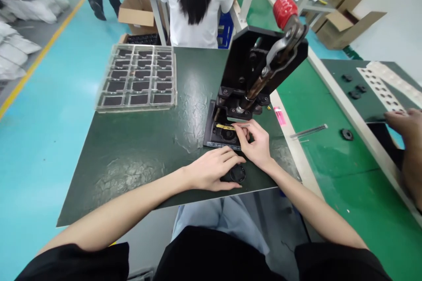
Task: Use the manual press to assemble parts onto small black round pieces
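The right hand (257, 144) is holding its thumb and forefinger almost together beside a thin yellow strip (224, 127) on the black metal lever press (242, 61); what they are pinching cannot be told. The left hand (211, 169) is curving around a black round part (238, 174) in front, fingers standing apart from the thumb, grip unclear. Farther out, a clear plastic compartment tray (136, 107) is occupying the dark green worktop (132, 129); beyond, a white-shirted person (194, 33) is facing away.
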Demonstrator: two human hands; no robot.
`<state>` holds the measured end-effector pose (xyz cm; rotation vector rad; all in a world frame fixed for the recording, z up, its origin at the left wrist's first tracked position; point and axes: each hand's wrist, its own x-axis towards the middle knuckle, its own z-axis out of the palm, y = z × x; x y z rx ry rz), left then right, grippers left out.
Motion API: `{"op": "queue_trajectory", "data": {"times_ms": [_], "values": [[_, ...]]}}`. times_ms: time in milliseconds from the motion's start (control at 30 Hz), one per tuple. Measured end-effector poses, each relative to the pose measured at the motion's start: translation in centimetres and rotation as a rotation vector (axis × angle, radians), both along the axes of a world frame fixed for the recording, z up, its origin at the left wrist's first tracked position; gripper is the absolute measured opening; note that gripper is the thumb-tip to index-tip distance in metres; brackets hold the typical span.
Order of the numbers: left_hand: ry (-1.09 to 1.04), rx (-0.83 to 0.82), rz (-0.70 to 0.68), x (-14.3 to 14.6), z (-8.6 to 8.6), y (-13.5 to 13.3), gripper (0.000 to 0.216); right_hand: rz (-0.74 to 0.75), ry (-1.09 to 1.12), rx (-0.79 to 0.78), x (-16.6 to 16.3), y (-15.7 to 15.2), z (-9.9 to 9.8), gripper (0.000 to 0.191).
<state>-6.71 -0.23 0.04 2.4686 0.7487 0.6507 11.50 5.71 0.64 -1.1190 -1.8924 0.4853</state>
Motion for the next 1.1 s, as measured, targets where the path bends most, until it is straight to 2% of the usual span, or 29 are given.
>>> {"op": "queue_trajectory", "data": {"times_ms": [367, 500, 600, 700, 800, 867, 933, 1000, 1100], "values": [[-0.063, -0.121, -0.084, -0.5, 0.7, 0.5, 0.04, 0.021, 0.043, 0.002, 0.1, 0.3, -0.1, 0.024], [-0.083, -0.075, 0.051, 0.1, 0.6, 0.1, 0.035, 0.022, 0.032, -0.033, 0.2, 0.3, -0.1, 0.022], [-0.025, 0.032, 0.208, 1.2, 0.3, -0.9, 0.048, 0.029, 0.039, -0.016, 0.2, 0.4, -0.1, 0.021], [0.062, 0.075, 0.255, 1.9, 0.3, -1.6, 0.051, 0.043, 0.052, 0.008, 0.2, 0.4, -0.2, 0.021], [0.062, -0.027, 0.138, 1.4, 0.9, -1.3, 0.033, 0.052, 0.056, 0.017, 0.2, 0.4, -0.3, 0.02], [0.011, -0.089, -0.004, 0.7, 1.4, -0.7, 0.035, 0.066, 0.07, 0.044, 0.3, 0.4, -0.5, 0.019], [-0.048, -0.114, -0.059, 0.3, 1.5, -0.2, 0.04, 0.078, 0.082, 0.081, 0.3, 0.4, -0.6, 0.018], [-0.083, -0.113, 0.015, 0.4, 1.4, -0.3, 0.04, 0.078, 0.076, 0.103, 0.3, 0.4, -0.6, 0.017], [-0.027, -0.049, 0.186, 1.2, 0.7, -1.2, 0.055, 0.08, 0.069, 0.117, 0.4, 0.4, -0.7, 0.016]]}}
